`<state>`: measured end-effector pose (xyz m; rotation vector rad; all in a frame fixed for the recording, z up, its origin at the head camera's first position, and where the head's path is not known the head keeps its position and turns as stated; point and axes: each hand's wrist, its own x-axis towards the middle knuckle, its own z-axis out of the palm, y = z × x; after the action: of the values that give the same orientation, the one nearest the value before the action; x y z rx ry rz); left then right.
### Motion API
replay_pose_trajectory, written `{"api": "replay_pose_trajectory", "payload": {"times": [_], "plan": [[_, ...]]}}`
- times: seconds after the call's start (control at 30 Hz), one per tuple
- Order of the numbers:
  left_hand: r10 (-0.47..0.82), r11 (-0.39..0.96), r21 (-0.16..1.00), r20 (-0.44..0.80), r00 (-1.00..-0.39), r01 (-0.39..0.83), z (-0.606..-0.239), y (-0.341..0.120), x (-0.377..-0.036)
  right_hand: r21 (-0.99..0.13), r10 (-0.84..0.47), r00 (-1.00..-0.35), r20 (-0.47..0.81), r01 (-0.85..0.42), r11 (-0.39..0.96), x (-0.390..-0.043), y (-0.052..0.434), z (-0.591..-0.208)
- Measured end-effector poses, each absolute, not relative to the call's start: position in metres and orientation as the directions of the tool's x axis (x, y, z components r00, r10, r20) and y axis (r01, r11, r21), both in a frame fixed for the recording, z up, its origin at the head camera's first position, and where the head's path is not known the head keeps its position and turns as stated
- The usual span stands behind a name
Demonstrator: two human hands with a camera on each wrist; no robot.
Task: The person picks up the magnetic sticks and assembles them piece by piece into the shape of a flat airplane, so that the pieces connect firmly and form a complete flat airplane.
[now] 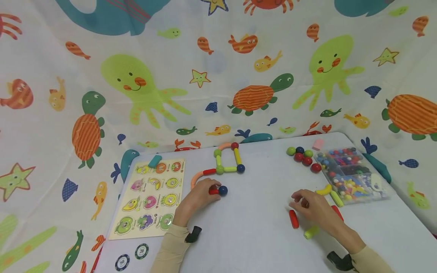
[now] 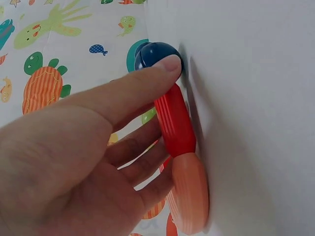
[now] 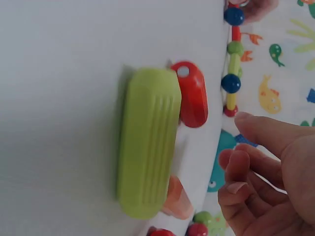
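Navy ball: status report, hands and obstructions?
Left hand holds navy ball and red rod. Right hand empty, lime-green rod nearby. No visible obstruction.

Head: high at near side, wide, faces forward-down across table (image 1: 252,227) to far sea-animal curtain (image 1: 228,72). Left wrist: close at left hand (image 2: 83,142), rolled sideways, faces curtain. Right wrist: low, tilted, green rod (image 3: 149,142) very near; shares ball-and-rod figure (image 1: 220,169) with head.

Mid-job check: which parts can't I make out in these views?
- Head: near end of the curved orange rod, hidden by the left hand.
- Left wrist: part of the blue ball, covered by the thumb.
- Right wrist: part of the orange piece, behind the green rod.
- Right wrist: bottom red piece, cut off by the edge.
- Head: bead details, too small.
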<state>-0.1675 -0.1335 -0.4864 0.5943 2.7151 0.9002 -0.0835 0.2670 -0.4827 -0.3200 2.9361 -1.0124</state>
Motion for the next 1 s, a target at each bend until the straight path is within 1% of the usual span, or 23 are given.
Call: {"api": "replay_pose_trajectory", "payload": {"times": [0.3,0.43,0.63,0.73,1.0], "plan": [[0.455,0.717,0.619,-0.069,-0.888,0.319,-0.484,-0.135,-0.167,-0.617,-0.2,-0.977,-0.072,-0.113,0.779,-0.062,0.258,-0.486],[0.464,0.709,0.622,-0.057,-0.884,0.332,-0.484,-0.135,-0.167,-0.604,-0.191,-0.978,-0.087,-0.101,0.791,-0.058,0.253,-0.49],[0.466,0.705,0.628,-0.059,-0.883,0.33,-0.487,-0.137,-0.166,-0.593,-0.175,-0.973,-0.153,-0.051,0.804,-0.059,0.243,-0.492],[0.466,0.705,0.627,-0.058,-0.883,0.331,-0.488,-0.138,-0.166,-0.591,-0.172,-0.975,-0.138,-0.058,0.805,-0.063,0.236,-0.493],[0.462,0.705,0.636,-0.076,-0.884,0.314,-0.488,-0.137,-0.168,-0.61,-0.184,-0.983,-0.019,-0.135,0.781,-0.079,0.199,-0.495]]}}
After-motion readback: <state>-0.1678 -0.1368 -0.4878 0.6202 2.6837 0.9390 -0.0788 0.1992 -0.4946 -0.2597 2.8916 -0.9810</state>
